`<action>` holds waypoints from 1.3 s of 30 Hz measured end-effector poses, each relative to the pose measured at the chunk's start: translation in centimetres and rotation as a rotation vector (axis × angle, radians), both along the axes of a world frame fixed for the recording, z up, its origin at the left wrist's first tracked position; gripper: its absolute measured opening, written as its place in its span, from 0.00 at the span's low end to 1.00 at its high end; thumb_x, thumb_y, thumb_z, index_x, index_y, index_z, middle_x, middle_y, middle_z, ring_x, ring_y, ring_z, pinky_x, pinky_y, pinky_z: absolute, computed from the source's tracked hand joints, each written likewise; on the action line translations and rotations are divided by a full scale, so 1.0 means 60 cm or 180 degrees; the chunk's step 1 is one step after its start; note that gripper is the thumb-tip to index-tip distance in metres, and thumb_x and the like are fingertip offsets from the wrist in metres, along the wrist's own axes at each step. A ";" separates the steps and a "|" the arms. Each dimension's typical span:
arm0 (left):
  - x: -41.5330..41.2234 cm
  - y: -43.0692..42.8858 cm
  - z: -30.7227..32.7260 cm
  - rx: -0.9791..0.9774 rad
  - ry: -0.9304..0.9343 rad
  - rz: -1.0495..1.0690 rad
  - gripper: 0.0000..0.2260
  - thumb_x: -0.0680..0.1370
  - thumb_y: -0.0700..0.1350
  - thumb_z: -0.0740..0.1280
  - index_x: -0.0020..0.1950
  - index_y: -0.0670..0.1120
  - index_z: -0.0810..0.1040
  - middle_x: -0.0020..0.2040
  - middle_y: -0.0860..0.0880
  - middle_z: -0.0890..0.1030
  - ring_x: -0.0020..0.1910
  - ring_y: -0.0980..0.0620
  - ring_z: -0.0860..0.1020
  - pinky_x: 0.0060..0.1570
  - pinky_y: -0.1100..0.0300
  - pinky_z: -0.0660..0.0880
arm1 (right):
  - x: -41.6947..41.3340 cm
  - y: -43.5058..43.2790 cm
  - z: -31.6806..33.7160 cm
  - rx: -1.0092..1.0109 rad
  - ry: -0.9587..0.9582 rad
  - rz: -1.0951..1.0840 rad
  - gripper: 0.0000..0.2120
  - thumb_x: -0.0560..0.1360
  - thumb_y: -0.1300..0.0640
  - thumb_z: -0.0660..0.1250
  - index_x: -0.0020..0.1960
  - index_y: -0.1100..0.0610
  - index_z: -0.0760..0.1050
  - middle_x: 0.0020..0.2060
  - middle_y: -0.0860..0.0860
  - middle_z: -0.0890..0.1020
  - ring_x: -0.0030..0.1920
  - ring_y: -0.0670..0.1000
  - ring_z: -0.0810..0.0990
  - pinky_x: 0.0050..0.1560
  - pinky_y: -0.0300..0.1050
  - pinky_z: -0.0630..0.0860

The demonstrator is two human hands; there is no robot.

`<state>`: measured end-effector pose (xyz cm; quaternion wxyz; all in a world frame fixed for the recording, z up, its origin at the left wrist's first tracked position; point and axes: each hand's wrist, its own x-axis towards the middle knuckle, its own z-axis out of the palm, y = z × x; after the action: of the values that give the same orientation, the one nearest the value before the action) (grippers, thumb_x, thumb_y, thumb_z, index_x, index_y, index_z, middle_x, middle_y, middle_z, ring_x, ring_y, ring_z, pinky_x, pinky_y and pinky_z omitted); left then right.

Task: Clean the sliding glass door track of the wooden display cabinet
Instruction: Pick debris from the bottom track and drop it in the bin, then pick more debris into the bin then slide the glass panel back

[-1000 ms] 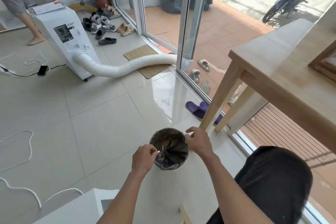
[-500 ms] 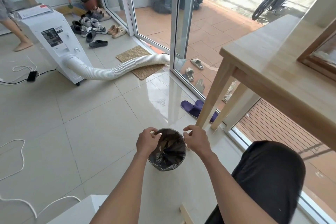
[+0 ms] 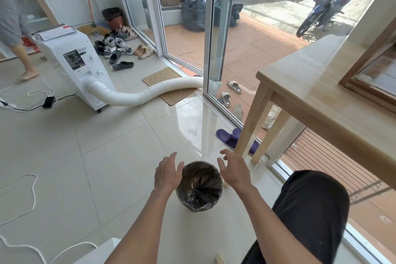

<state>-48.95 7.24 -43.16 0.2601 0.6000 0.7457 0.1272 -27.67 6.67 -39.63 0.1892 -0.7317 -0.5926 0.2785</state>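
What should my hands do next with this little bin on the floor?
Probably draw both hands back and turn to the cabinet. The left hand and right hand hover open either side of the bin, holding nothing, and its black liner looks seated over the rim.

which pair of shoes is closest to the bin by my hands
The purple slippers, lying beside the wooden table leg just beyond the bin. The other footwear lies farther off, by the doorway or outside the glass.

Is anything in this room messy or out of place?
Yes. Loose white cords trail across the floor tiles, a white hose lies over the doormat into the doorway, and shoes are scattered there. The lined bin stands upright; no spill shows.
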 end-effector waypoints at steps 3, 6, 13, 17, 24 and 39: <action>0.006 0.022 0.046 0.0521 0.0193 -0.0181 0.26 0.83 0.55 0.58 0.79 0.46 0.62 0.75 0.41 0.69 0.73 0.42 0.67 0.71 0.47 0.63 | 0.012 0.002 0.042 0.0335 -0.0326 0.0319 0.22 0.83 0.48 0.61 0.74 0.53 0.69 0.69 0.52 0.77 0.69 0.56 0.74 0.63 0.54 0.74; 0.018 0.052 0.107 0.0825 0.0281 -0.0406 0.27 0.83 0.56 0.58 0.80 0.47 0.60 0.78 0.42 0.63 0.77 0.43 0.61 0.75 0.47 0.57 | 0.038 0.022 0.109 0.0606 -0.0377 0.0503 0.25 0.83 0.46 0.59 0.78 0.51 0.64 0.74 0.51 0.72 0.70 0.55 0.73 0.64 0.54 0.74; 0.047 0.109 0.271 0.1501 0.0412 -0.0666 0.28 0.82 0.55 0.59 0.79 0.44 0.62 0.78 0.41 0.63 0.77 0.42 0.61 0.74 0.43 0.60 | 0.120 0.055 0.300 0.1613 -0.0760 0.0439 0.26 0.84 0.43 0.53 0.80 0.50 0.58 0.80 0.53 0.63 0.81 0.55 0.56 0.79 0.54 0.56; 0.109 0.120 0.350 0.1732 0.0402 -0.1003 0.29 0.82 0.54 0.61 0.80 0.47 0.58 0.79 0.42 0.61 0.77 0.41 0.62 0.73 0.43 0.62 | 0.193 0.027 0.369 0.1704 -0.1028 0.0139 0.26 0.85 0.46 0.52 0.81 0.53 0.58 0.79 0.58 0.63 0.81 0.57 0.57 0.79 0.54 0.55; 0.308 0.099 0.418 0.2056 0.0371 -0.1921 0.29 0.82 0.48 0.63 0.81 0.47 0.56 0.80 0.45 0.59 0.77 0.43 0.63 0.71 0.46 0.66 | 0.339 -0.040 0.391 0.1829 -0.1144 -0.0455 0.23 0.83 0.49 0.58 0.74 0.57 0.69 0.69 0.59 0.77 0.68 0.61 0.76 0.67 0.57 0.75; 0.589 0.098 0.400 0.2607 0.0371 -0.3075 0.24 0.82 0.37 0.59 0.79 0.45 0.62 0.78 0.47 0.65 0.69 0.46 0.74 0.63 0.52 0.75 | 0.447 -0.055 0.371 0.1229 -0.2023 -0.1058 0.27 0.77 0.73 0.55 0.74 0.60 0.68 0.70 0.53 0.76 0.54 0.61 0.85 0.49 0.56 0.83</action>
<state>-13.58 13.11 -19.15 -0.0034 0.9256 0.2948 0.2375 -0.87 3.39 -17.37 0.1730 -0.8182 -0.5366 -0.1123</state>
